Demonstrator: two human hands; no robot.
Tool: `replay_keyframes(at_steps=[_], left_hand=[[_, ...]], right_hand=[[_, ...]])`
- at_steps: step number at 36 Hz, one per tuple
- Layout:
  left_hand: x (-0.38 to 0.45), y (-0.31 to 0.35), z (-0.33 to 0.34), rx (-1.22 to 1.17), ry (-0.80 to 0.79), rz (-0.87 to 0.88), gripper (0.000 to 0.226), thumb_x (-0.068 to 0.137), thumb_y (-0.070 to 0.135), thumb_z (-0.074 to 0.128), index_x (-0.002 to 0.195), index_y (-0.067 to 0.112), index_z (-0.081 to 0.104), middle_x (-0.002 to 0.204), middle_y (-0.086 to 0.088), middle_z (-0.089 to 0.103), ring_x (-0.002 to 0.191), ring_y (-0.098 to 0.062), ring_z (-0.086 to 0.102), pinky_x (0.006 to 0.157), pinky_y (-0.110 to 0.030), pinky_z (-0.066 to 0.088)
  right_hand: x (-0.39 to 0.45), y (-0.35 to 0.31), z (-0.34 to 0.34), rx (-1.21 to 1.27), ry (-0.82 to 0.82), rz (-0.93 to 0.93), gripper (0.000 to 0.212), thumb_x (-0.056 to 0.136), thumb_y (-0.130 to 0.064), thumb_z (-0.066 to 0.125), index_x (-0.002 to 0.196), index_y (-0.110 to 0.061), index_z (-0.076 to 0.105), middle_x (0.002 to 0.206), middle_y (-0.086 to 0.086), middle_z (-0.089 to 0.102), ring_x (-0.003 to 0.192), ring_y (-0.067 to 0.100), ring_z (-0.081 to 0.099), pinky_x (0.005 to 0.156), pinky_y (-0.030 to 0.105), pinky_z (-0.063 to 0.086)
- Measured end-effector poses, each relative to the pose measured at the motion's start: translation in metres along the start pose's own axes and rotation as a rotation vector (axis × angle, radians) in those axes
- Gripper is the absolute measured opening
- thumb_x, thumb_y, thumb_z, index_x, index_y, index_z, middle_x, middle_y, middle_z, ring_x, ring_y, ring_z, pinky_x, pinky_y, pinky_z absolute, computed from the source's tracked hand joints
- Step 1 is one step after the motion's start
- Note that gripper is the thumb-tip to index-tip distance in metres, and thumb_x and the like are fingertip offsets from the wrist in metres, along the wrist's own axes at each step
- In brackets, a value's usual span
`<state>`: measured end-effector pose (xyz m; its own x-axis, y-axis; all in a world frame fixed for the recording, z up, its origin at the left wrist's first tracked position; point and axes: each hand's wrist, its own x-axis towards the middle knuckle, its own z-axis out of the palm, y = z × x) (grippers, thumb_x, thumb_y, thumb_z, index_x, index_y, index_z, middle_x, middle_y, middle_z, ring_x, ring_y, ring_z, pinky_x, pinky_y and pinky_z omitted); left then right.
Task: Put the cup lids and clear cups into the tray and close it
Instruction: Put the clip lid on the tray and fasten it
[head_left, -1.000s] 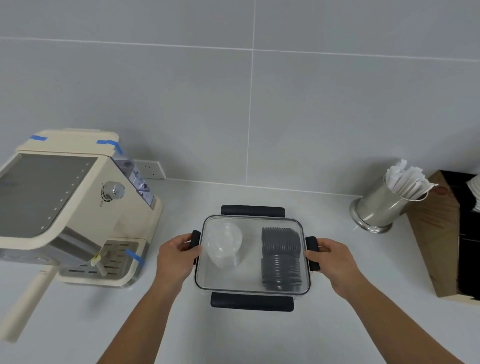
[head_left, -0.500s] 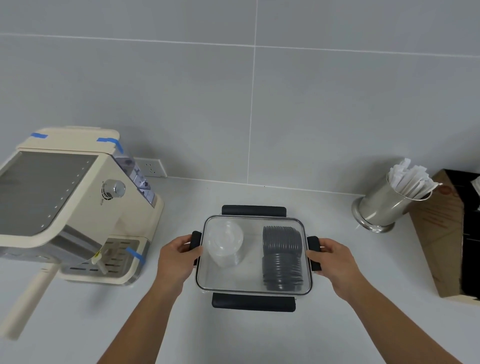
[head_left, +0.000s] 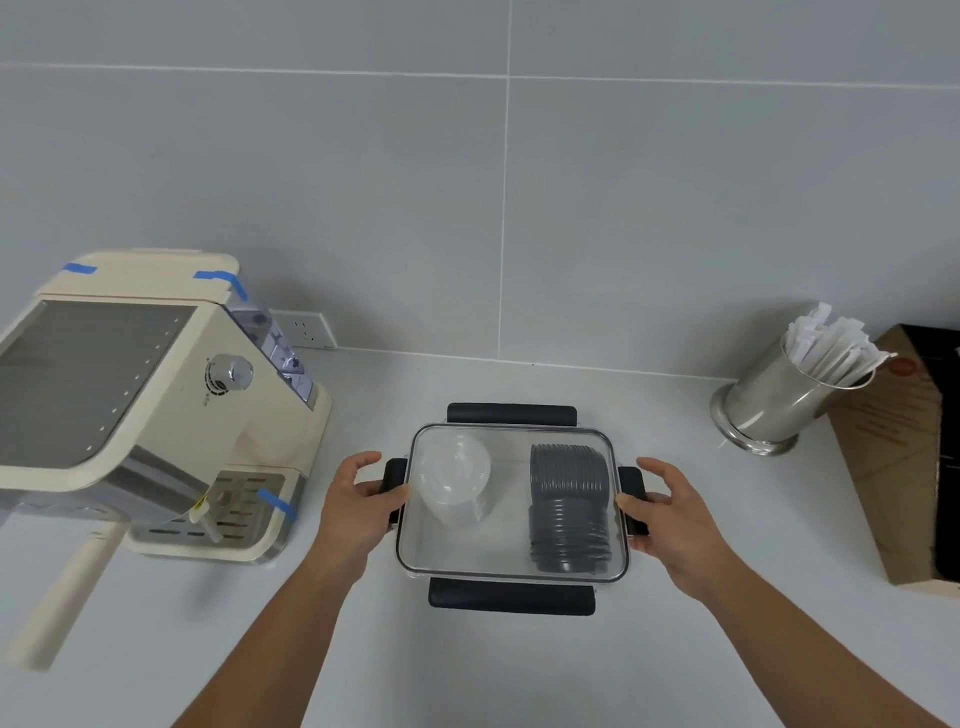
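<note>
Tray (head_left: 511, 558) is sitting dead centre on the counter (head_left: 519, 670), lid on, clear cups (head_left: 453, 483) and dark cup lids (head_left: 569, 506) inside. I'm reaching in with my left hand (head_left: 358, 501) at 9 o'clock and my right hand (head_left: 670, 512) at 3, fingers loosely spread over the side latches (head_left: 393, 480), not clamping anything. Feels like light, stiff, slick plastic, so I'm going for the latches. Coffee machine (head_left: 150, 400) is crowding 9 o'clock; the straw holder (head_left: 779, 402) is well apart at 2.

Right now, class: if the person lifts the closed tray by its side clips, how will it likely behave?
The tray probably lifts rigidly; its clear walls look hard. It is likely light, holding only clear cups and cup lids. The loosely lying stacks might slide or roll if it tilts.
</note>
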<state>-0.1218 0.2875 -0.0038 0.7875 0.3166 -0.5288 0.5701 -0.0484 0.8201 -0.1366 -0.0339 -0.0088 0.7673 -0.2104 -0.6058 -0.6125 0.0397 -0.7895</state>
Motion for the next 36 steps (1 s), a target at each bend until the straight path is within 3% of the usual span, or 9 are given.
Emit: replay_keyframes(at_steps=[4, 8, 13, 16, 20, 23, 27, 32, 36], left_hand=[[-0.002, -0.002, 0.002, 0.107, 0.033, 0.068, 0.042, 0.085, 0.012, 0.074, 0.12, 0.024, 0.053, 0.111, -0.003, 0.062, 0.096, -0.026, 0.062, 0.077, -0.034, 0.053], [-0.003, -0.003, 0.002, 0.203, 0.058, 0.093, 0.031, 0.086, 0.016, 0.073, 0.115, 0.018, 0.063, 0.114, -0.004, 0.064, 0.099, -0.024, 0.062, 0.085, -0.034, 0.053], [-0.004, -0.001, 0.002, 0.242, 0.054, 0.1, 0.029, 0.087, 0.015, 0.071, 0.116, 0.011, 0.071, 0.101, -0.002, 0.07, 0.086, -0.016, 0.064, 0.081, -0.027, 0.05], [-0.002, -0.001, 0.002, 0.257, 0.054, 0.112, 0.025, 0.087, 0.012, 0.071, 0.111, 0.01, 0.074, 0.092, 0.001, 0.071, 0.081, -0.013, 0.065, 0.076, -0.023, 0.05], [0.001, -0.001, 0.001, 0.246, 0.042, 0.085, 0.021, 0.086, 0.011, 0.072, 0.106, 0.011, 0.075, 0.089, 0.001, 0.073, 0.083, -0.017, 0.068, 0.086, -0.034, 0.057], [0.0, -0.002, 0.002, 0.292, 0.049, 0.135, 0.02, 0.086, 0.013, 0.072, 0.106, 0.012, 0.075, 0.086, 0.004, 0.071, 0.081, -0.014, 0.067, 0.085, -0.031, 0.056], [0.0, -0.003, 0.003, 0.338, 0.064, 0.157, 0.017, 0.087, 0.013, 0.07, 0.103, 0.013, 0.075, 0.09, 0.001, 0.073, 0.085, -0.016, 0.068, 0.087, -0.032, 0.056], [0.004, -0.001, 0.001, 0.284, 0.045, 0.108, 0.013, 0.086, 0.013, 0.072, 0.098, 0.016, 0.073, 0.088, 0.001, 0.072, 0.082, -0.016, 0.067, 0.076, -0.028, 0.055], [0.004, -0.003, 0.0, 0.271, 0.029, 0.082, 0.019, 0.086, 0.015, 0.073, 0.105, 0.014, 0.073, 0.095, -0.003, 0.074, 0.088, -0.022, 0.069, 0.083, -0.033, 0.057]], right_hand=[[-0.006, 0.006, 0.005, -0.04, 0.065, -0.088, 0.045, 0.089, -0.004, 0.066, 0.118, -0.033, 0.049, 0.107, 0.011, 0.064, 0.093, 0.034, 0.066, 0.079, 0.047, 0.059], [-0.01, 0.01, 0.009, -0.143, 0.147, -0.19, 0.032, 0.087, -0.011, 0.068, 0.102, -0.034, 0.052, 0.11, 0.0, 0.062, 0.091, 0.026, 0.066, 0.07, 0.038, 0.058], [-0.015, 0.014, 0.012, -0.294, 0.218, -0.224, 0.008, 0.087, -0.025, 0.068, 0.091, -0.028, 0.063, 0.103, -0.006, 0.067, 0.098, 0.017, 0.066, 0.085, 0.041, 0.056], [-0.015, 0.013, 0.013, -0.361, 0.25, -0.202, 0.012, 0.087, -0.03, 0.067, 0.098, -0.025, 0.066, 0.103, -0.005, 0.067, 0.098, 0.017, 0.065, 0.088, 0.038, 0.053], [-0.016, 0.004, 0.017, -0.374, 0.247, -0.186, 0.006, 0.087, -0.018, 0.063, 0.086, -0.018, 0.069, 0.085, -0.004, 0.07, 0.081, 0.017, 0.065, 0.067, 0.027, 0.049], [-0.015, -0.001, 0.019, -0.418, 0.247, -0.164, 0.01, 0.087, -0.014, 0.061, 0.081, -0.015, 0.069, 0.079, 0.0, 0.07, 0.072, 0.017, 0.063, 0.06, 0.027, 0.049], [-0.012, -0.005, 0.018, -0.456, 0.24, -0.151, 0.011, 0.087, -0.014, 0.061, 0.08, -0.018, 0.067, 0.08, -0.001, 0.07, 0.076, 0.02, 0.065, 0.067, 0.03, 0.051], [-0.009, -0.005, 0.015, -0.465, 0.221, -0.14, 0.005, 0.086, -0.016, 0.064, 0.088, -0.017, 0.068, 0.084, -0.002, 0.071, 0.081, 0.021, 0.066, 0.08, 0.038, 0.056], [-0.012, -0.006, 0.016, -0.451, 0.212, -0.141, 0.005, 0.087, -0.015, 0.063, 0.089, -0.016, 0.068, 0.087, -0.002, 0.071, 0.081, 0.02, 0.066, 0.079, 0.038, 0.056]])
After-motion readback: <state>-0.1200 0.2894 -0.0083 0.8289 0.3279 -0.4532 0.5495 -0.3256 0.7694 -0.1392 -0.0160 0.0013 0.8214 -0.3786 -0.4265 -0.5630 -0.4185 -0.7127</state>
